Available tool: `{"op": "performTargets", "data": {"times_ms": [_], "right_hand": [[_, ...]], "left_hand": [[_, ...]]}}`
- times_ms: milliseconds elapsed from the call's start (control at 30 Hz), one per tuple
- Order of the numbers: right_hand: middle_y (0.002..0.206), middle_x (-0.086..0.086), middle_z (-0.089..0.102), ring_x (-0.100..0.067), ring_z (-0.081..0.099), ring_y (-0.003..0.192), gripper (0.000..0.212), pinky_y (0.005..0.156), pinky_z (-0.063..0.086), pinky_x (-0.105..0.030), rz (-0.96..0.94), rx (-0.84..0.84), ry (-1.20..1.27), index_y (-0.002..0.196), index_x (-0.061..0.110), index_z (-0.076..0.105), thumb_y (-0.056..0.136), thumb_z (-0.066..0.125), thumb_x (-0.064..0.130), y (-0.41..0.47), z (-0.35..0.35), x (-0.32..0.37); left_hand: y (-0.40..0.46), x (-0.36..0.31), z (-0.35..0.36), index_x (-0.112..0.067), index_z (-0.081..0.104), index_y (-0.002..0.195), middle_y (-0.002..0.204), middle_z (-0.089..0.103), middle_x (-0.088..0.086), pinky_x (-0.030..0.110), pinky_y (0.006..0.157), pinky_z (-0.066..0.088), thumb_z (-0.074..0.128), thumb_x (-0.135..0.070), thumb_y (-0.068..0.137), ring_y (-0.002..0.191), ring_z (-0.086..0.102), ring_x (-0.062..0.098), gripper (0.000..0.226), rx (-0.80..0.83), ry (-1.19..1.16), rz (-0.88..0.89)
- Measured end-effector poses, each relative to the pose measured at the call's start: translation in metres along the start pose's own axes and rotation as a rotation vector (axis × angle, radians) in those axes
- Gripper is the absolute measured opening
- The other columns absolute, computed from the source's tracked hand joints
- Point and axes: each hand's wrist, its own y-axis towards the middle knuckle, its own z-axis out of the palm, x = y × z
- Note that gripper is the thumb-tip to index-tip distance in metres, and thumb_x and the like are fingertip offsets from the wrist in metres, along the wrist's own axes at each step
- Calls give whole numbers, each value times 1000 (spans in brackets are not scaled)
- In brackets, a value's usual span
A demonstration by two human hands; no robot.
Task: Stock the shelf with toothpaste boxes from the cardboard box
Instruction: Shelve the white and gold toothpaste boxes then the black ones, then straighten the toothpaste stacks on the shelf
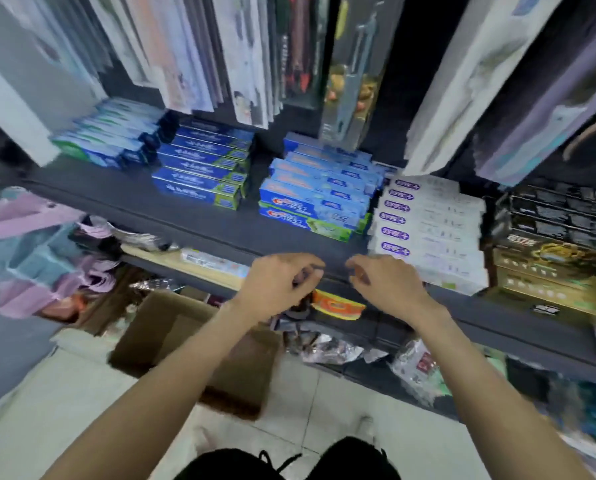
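**Both hands empty at the shelf edge**

We see the left hand (279, 285) and right hand (386, 289) side by side at centre frame, just in front of the dark shelf (185, 216), fingers loosely curled and grasping nothing. The toothpaste boxes (317, 199) sit stacked in rows across the middle of the frame, white ones (435, 230) to their right. Lower left of centre, the cardboard box (172, 327) stands open on the tiled floor (64, 410), partly behind the left forearm.
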Motion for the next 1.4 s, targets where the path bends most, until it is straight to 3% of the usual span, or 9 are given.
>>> {"op": "performTargets", "data": {"times_ms": [133, 267, 400, 567, 800, 900, 1100, 1267, 1400], "right_hand": [[113, 4, 66, -23, 59, 109, 30, 83, 48, -37, 29, 43, 142, 122, 31, 57, 92, 52, 34, 50, 24, 116], [120, 0, 62, -26, 57, 110, 31, 82, 47, -36, 7, -90, 194, 124, 26, 57, 94, 52, 29, 98, 32, 221], [123, 0, 58, -25, 55, 112, 33, 82, 50, -40, -13, -198, 255, 127, 25, 54, 95, 50, 27, 144, 36, 295], [138, -4, 47, -26, 44, 125, 40, 97, 42, -42, -11, -252, 338, 135, 19, 46, 96, 49, 26, 206, 44, 346], [157, -5, 14, -24, 13, 145, 59, 111, 26, -42, 8, -251, 383, 149, 18, 25, 97, 47, 37, 295, 72, 405], [159, -2, 10, -23, 9, 146, 57, 112, 25, -43, 58, -305, 409, 148, 25, 27, 97, 46, 41, 347, 82, 421], [160, -5, -1, -26, -1, 147, 59, 115, 17, -45, 303, -418, 469, 147, 36, 26, 94, 48, 48, 443, 96, 415], [160, -6, 8, -18, 11, 146, 60, 112, 22, -35, 431, -412, 659, 145, 31, 34, 91, 55, 45, 482, 109, 413], [156, -8, 19, -21, 22, 144, 58, 114, 26, -35, 443, -443, 677, 141, 27, 43, 87, 63, 37, 492, 114, 417]], "left_hand": [[-48, 121, -104, -24, 70, 98, 76, 69, -10, 22, 58, 50, 43, -38, 87, 69, 65, 9, 32, 18, 89, -40], [-75, 224, -184, -22, 68, 106, 92, 72, -2, 28, 68, 51, 44, -36, 84, 86, 67, 20, 35, 29, 229, -166], [-82, 309, -228, -19, 61, 118, 110, 67, -2, 27, 87, 46, 63, -17, 86, 101, 62, 18, 33, -6, 11, -509], [-77, 375, -254, -13, 51, 130, 128, 58, 5, 21, 92, 36, 65, -16, 86, 119, 54, 19, 47, -166, -119, -659], [-42, 468, -265, -15, 34, 141, 141, 42, 9, 32, 105, 33, 78, -25, 75, 130, 40, 21, 80, -228, -242, -643], [-16, 523, -272, -15, 26, 145, 146, 35, 8, 28, 105, 27, 80, -25, 73, 134, 32, 23, 90, -158, -172, -547], [49, 620, -265, -33, 15, 148, 153, 22, 4, 47, 113, 28, 83, -55, 44, 140, 28, 25, 126, 94, -335, -350], [82, 646, -249, -39, -1, 148, 156, 19, -2, 41, 115, 28, 87, -51, 42, 139, 32, 16, 139, 349, -488, -250], [85, 648, -237, -42, -1, 148, 157, 16, -5, 44, 116, 25, 90, -50, 37, 143, 24, 14, 143, 346, -600, -257]]}}
